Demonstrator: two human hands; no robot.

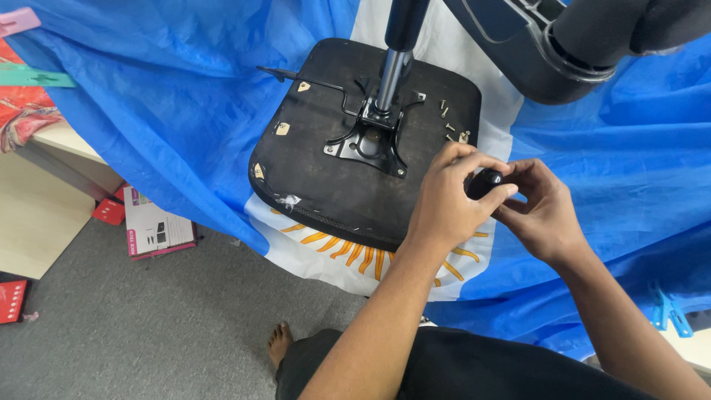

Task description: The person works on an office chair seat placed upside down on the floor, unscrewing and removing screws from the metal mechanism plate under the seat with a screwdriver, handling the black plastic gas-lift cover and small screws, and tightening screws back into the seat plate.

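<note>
Your left hand (450, 194) and right hand (535, 209) are both pinched on the small black knob (487, 181), held between your fingertips at the seat's (326, 178) near right edge. The loose screws (449, 127) lie just beyond your left knuckles, nearer that hand; the metal plate (368, 141) sits farther left.

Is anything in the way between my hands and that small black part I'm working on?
Nothing visible: the left hand and right hand both already grip the small black part directly, beside the seat underside.
</note>
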